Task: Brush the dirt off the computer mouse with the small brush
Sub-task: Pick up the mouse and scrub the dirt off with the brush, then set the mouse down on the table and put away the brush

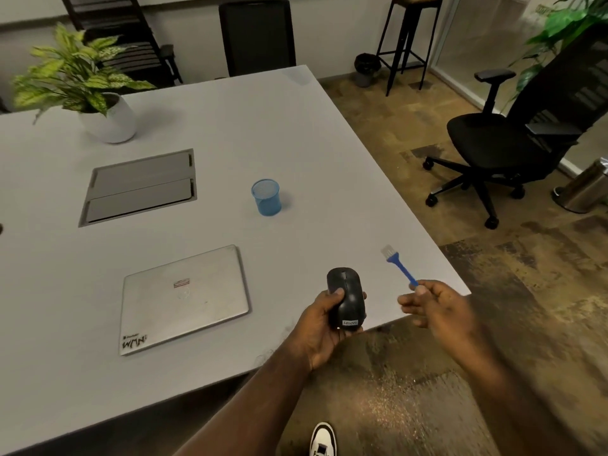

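Judging from the bristles held apart from the computer mouse (346, 299), brushing is not in progress. The mouse is gripped in the left hand (324, 319) above the table (230, 133) corner; the small brush (398, 264) is pinched by its handle in the right hand (434, 306). No dirt can be discerned.

A: What hides the mouse (348, 297)?
B: The left hand (320, 327) covers its underside. The brush (398, 265) handle's end vanishes inside the right hand (434, 307).
A: And at six o'clock?
B: A shoe (323, 439), cut off.
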Demonstrator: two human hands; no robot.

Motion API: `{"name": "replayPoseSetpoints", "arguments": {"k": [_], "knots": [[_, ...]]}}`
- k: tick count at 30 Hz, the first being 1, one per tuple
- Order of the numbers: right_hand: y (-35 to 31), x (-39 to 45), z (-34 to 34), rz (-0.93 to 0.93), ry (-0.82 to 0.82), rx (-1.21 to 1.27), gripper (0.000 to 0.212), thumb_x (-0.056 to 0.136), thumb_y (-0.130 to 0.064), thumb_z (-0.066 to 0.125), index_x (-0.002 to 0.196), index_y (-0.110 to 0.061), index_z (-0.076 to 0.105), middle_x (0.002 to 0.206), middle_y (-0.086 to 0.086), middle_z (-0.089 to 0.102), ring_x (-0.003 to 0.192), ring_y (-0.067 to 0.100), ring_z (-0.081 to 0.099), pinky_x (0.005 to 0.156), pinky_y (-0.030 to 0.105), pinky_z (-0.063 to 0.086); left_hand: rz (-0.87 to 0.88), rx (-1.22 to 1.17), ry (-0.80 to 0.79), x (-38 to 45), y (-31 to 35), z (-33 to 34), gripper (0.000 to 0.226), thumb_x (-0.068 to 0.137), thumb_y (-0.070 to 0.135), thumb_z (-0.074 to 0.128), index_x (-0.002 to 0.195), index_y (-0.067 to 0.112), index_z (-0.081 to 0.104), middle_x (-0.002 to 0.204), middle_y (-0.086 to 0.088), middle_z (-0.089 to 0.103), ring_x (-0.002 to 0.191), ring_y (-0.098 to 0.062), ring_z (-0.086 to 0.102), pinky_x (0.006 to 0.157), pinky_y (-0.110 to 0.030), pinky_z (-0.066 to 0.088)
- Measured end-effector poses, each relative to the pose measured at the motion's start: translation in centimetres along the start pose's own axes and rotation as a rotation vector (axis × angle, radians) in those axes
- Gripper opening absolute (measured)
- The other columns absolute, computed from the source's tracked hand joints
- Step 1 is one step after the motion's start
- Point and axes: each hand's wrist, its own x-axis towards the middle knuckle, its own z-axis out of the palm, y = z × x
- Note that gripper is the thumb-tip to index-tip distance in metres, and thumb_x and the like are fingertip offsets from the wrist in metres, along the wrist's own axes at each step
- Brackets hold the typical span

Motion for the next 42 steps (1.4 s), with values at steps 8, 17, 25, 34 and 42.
{"name": "replayPoseSetpoints", "arguments": {"k": [8,17,25,34,42], "knots": [[0.0,4.1,11.3,0.025,-0.09,0.129,0.013,0.101,-0.027,0.043,0.101,-0.024,0.055,0.114,0.001,0.067,0.107,0.023,0.063,0.089,0.037,0.051,0.112,0.116,0.144,2.8,4.3,-4.1,0.032,0.094,0.021,0.06,0.124,0.01,0.057,0.121,-0.019,0.061,0.11,-0.037,0.063,0.082,-0.045,0.06],[0.0,9.8,17.5,0.091,-0.057,0.172,0.015,0.101,-0.026,0.043,0.105,-0.019,0.056,0.111,0.0,0.066,0.094,0.022,0.066,0.079,0.033,0.055,0.093,0.187,0.225,7.7,8.8,-7.7,0.028,0.098,0.023,0.053,0.121,0.009,0.06,0.109,-0.015,0.068,0.101,-0.033,0.067,0.078,-0.04,0.061],[1.6,15.6,21.5,0.141,-0.012,0.056,0.021,0.099,-0.021,0.045,0.085,-0.03,0.057,0.1,0.004,0.068,0.089,0.024,0.069,0.073,0.034,0.058,0.063,0.501,0.384,13.3,10.8,-11.4,0.033,0.099,0.032,0.051,0.122,0.011,0.062,0.113,-0.009,0.069,0.104,-0.024,0.064,0.076,-0.029,0.051],[6.1,20.1,25.0,0.177,0.016,-0.146,0.026,0.099,-0.022,0.044,0.108,-0.006,0.063,0.106,0.017,0.069,0.092,0.035,0.068,0.085,0.051,0.056,0.061,0.567,0.614,17.6,10.1,-14.5,0.035,0.087,0.027,0.07,0.113,0.005,0.062,0.105,-0.015,0.07,0.092,-0.03,0.07,0.077,-0.037,0.062],[8.2,21.7,25.6,0.186,0.02,-0.188,0.031,0.099,-0.023,0.045,0.113,-0.002,0.063,0.106,0.018,0.068,0.094,0.034,0.067,0.087,0.049,0.056,0.07,0.677,0.624,19.4,9.6,-15.4,0.032,0.087,0.024,0.07,0.112,0.005,0.064,0.103,-0.014,0.071,0.091,-0.031,0.07,0.079,-0.04,0.061]]}}
